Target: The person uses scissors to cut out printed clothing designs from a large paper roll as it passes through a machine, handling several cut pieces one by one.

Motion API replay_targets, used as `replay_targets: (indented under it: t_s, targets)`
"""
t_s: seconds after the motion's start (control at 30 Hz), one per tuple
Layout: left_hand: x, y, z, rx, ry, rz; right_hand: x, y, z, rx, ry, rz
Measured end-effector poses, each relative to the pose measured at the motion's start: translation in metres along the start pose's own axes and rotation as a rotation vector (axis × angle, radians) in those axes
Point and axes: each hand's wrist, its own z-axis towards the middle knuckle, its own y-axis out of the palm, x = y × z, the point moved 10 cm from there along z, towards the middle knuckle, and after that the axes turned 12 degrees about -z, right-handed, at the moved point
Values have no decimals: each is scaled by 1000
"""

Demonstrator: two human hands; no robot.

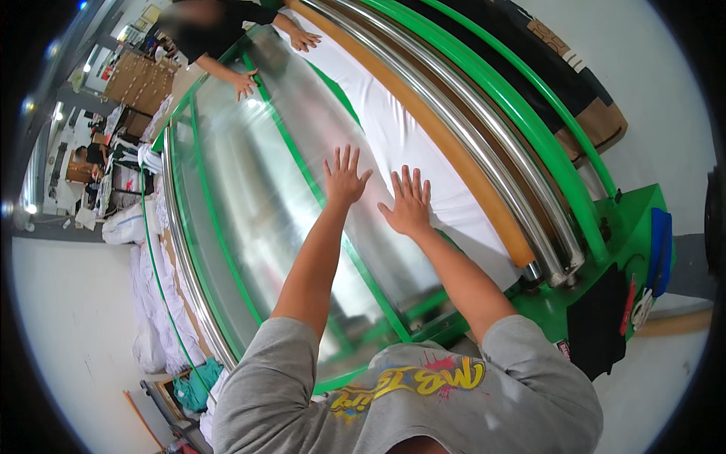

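My left hand [345, 178] is stretched out with spread fingers, palm down over the glossy see-through panel [249, 189] of a large green-framed roller machine. Just to its right, my right hand [409, 203] reaches out with fingers apart, at the border between the panel and a white fabric [412, 155]. Neither hand holds anything. Whether the palms press on the surface or hover slightly above it, I cannot tell. The fabric lies along the panel's right side, slightly wrinkled, and runs up to a tan roller [446, 140].
At the far end a co-worker [219, 34] in black has both hands over the machine. Shiny metal rollers [484, 140] and green bars [529, 140] lie on the right. A black cloth [601, 318] hangs at the near right corner. White fabric heaps [147, 303] line the left.
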Motion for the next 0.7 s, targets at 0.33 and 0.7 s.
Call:
replay_targets:
  t_s: [0.33, 0.7]
  targets:
    - [-54, 11, -405, -48, -271, -262, 39, -43, -23, -94, -68, 484]
    - [-72, 56, -637, 182, -744, -251, 73, -26, -182, -89, 150, -69]
